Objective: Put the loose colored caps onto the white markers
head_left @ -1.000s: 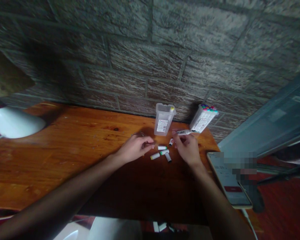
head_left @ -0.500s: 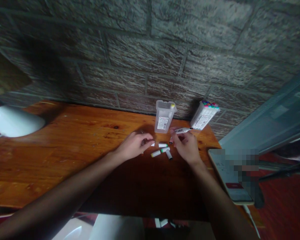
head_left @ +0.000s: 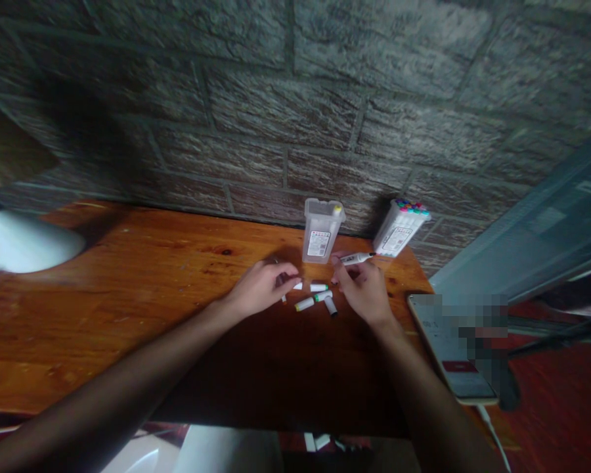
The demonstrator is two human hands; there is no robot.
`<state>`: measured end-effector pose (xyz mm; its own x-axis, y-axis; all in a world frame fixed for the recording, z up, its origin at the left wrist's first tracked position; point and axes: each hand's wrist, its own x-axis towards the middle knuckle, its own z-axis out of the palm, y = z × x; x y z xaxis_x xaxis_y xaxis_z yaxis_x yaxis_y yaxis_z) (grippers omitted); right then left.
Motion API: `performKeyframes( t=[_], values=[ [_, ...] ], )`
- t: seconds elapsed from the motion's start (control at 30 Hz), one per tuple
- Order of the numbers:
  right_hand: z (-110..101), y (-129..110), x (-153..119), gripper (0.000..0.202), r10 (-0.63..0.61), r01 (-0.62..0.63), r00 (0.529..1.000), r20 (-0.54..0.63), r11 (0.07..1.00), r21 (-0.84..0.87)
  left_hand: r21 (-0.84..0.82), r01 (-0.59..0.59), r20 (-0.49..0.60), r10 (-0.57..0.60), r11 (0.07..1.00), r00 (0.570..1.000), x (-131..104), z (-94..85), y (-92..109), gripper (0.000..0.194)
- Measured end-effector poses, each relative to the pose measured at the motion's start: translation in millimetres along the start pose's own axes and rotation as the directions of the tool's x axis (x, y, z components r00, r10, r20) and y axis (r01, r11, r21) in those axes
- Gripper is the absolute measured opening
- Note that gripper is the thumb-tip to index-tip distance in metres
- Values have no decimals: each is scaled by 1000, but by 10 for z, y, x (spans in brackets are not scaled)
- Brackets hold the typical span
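Note:
In my right hand (head_left: 367, 289) is a white marker (head_left: 355, 259), uncapped, its dark tip pointing right. My left hand (head_left: 261, 288) rests low over the table, fingers curved, with a gap between thumb and forefinger. A white cap (head_left: 298, 286) lies just past its thumb, and a small orange-ended piece (head_left: 284, 299) shows beneath the palm. Between the hands are several loose marker caps: a green-banded one (head_left: 319, 288), another green-ended one (head_left: 323, 297), a yellow-ended one (head_left: 304, 304) and a greyish dark-ended one (head_left: 330, 306).
Behind the caps stands a clear plastic box (head_left: 318, 230) with one yellow-topped marker. A second box (head_left: 398, 228), full of colourful markers, is to its right. A phone (head_left: 453, 348) with a cable lies at the right edge, a white lamp (head_left: 34, 240) at the left. A brick wall (head_left: 256, 118) rises behind.
The view has shifted slightly. My right hand has tilted a little around the marker, and the orange-ended piece under my left hand shows more. Caps and boxes stay in place.

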<state>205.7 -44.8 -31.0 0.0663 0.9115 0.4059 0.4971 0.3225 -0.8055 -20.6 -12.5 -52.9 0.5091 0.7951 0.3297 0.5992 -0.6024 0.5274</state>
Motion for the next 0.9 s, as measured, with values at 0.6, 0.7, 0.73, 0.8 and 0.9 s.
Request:
performKeyframes(
  t=[0.6, 0.7, 0.73, 0.8, 0.9],
  values=[
    [112, -23, -72, 22, -74, 81, 993, 96, 995, -66, -45, -12, 53, 15, 999, 998, -4, 38, 10, 19],
    [113, -22, -73, 20, -74, 82, 991, 113, 994, -67, -42, -12, 48, 14, 999, 999, -4, 31, 16, 19],
    [109, -20, -68, 21, -74, 82, 991, 110, 994, -70, -43, -14, 47, 16, 999, 999, -3, 28, 19, 19],
    [99, -12, -57, 21, -76, 84, 992, 96, 993, -77, -42, -17, 48, 19, 999, 999, -1, 23, 25, 18],
    [90, 4, -47, 22, -83, 91, 992, 92, 992, -85, -35, -23, 55, 25, 999, 998, 2, 19, 30, 18]
  ],
)
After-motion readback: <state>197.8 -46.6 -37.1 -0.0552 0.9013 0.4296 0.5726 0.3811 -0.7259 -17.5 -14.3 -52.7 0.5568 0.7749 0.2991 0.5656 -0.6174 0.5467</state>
